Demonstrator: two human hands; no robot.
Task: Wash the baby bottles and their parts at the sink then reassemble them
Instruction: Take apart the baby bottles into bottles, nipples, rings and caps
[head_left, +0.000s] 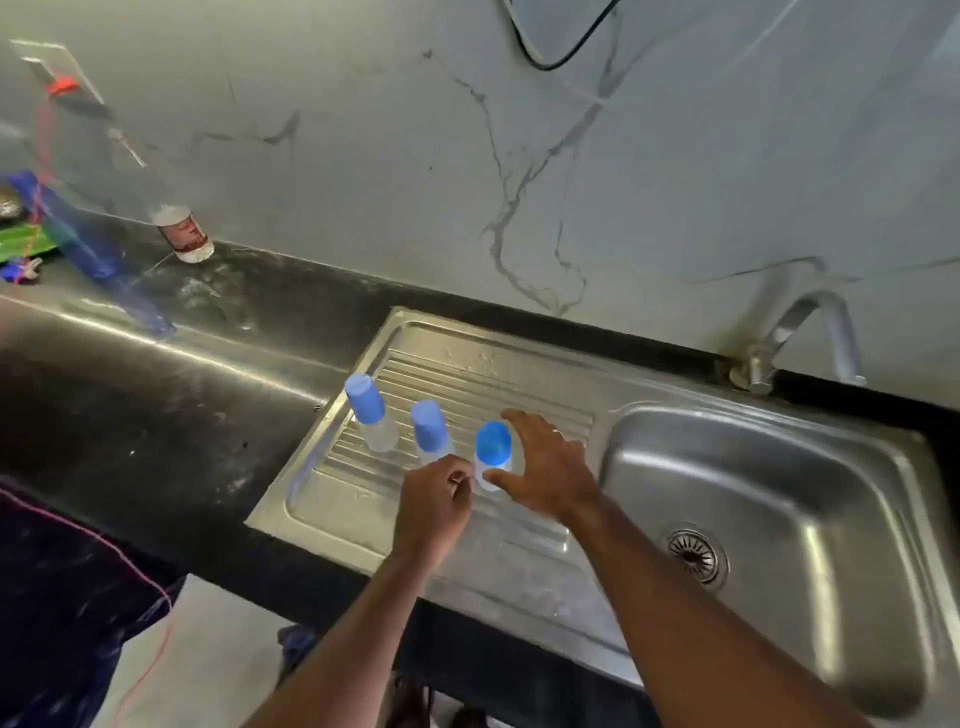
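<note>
Three clear baby bottles with blue caps stand upright in a row on the ribbed steel drainboard (467, 379): a left bottle (370, 413), a middle bottle (430, 431) and a right bottle (493, 452). My right hand (545, 467) is spread around the right bottle, thumb at its base and fingers behind it, apparently not closed on it. My left hand (434, 506) hovers in front of the middle bottle with its fingers curled; nothing shows in its grip.
The steel sink basin (779, 499) with its drain (696, 556) lies to the right, the tap (810, 332) behind it. A small jar (184, 234) stands by the marble wall on the dark counter. Blue and green clutter (47, 234) sits far left.
</note>
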